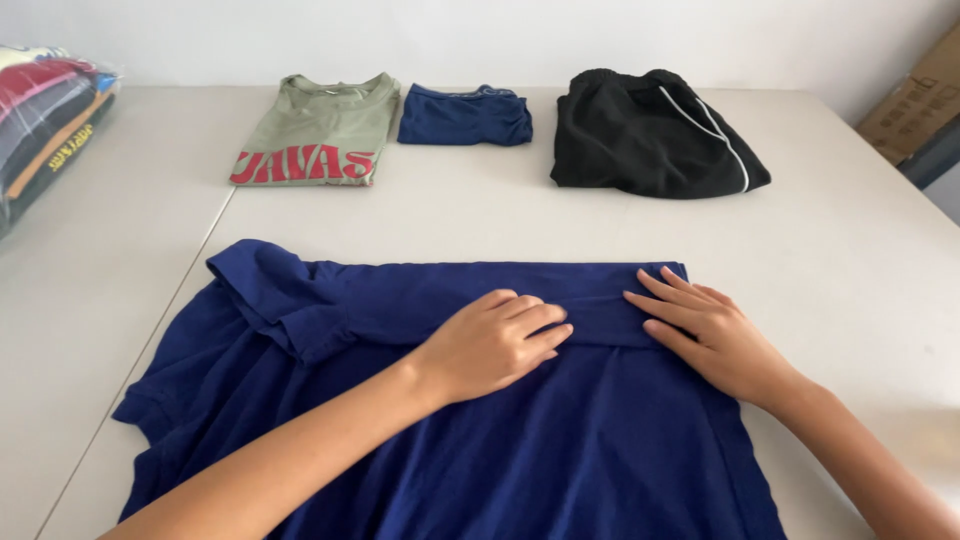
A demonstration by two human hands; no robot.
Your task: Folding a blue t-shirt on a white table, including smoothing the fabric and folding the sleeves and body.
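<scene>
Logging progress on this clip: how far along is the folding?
Done: folded olive-green t-shirt, small navy garment and black shorts lie at the table's far side. In hand: left hand and right hand press a fold across the large navy-blue shirt. Left: most of it lies spread.

The blue shirt [450, 440] was soft, matt knit cloth, the black shorts [650, 135] a smoother cloth with a faint sheen, the bag [45, 120] glossy clear plastic, and the desk [850, 250] smooth, matt and pale.

Plain workroom: folded clothes [648, 130], table [860, 250]
</scene>
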